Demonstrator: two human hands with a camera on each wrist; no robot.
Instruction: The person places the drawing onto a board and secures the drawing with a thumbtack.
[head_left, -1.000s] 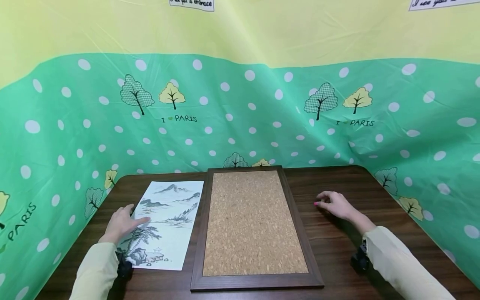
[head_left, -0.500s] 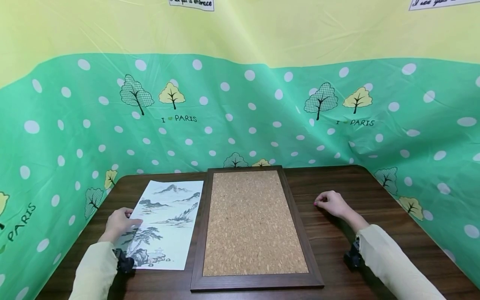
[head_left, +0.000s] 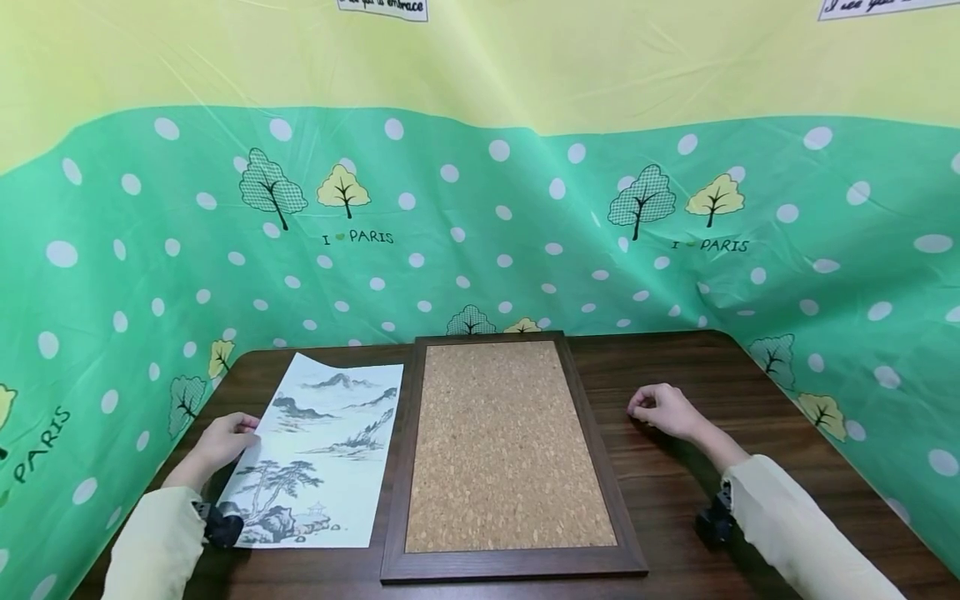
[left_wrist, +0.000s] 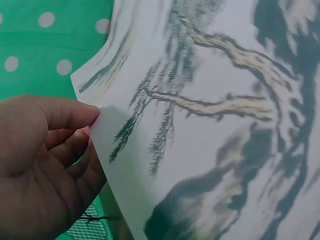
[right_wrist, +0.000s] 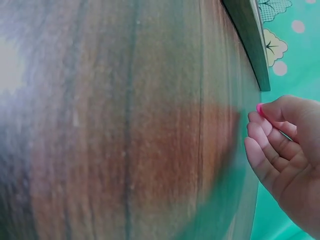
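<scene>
My left hand (head_left: 217, 446) pinches the left edge of a white paper sheet (head_left: 326, 454) between thumb and fingers. The sheet bears an ink landscape of mountains, trees and rocks, and its far left corner curls upward. In the left wrist view, the thumb of my left hand (left_wrist: 50, 155) lies over the edge of the paper (left_wrist: 195, 145). A framed cork board (head_left: 510, 450) lies right of the sheet. Farther right, my right hand (head_left: 667, 412) holds a small pink pushpin (right_wrist: 259, 108) at its fingertips, seen in the right wrist view; the fingers hide most of it.
A dark brown wooden table (head_left: 622, 533) carries everything. The board's dark brown frame (head_left: 517, 564) stands slightly above the tabletop. Behind and at both sides hangs a green and yellow cloth (head_left: 480, 208) with dots and trees.
The left hand has closed on the paper's left edge and drawn it slightly left, raising its far corner. The right hand has stayed nearly in place.
</scene>
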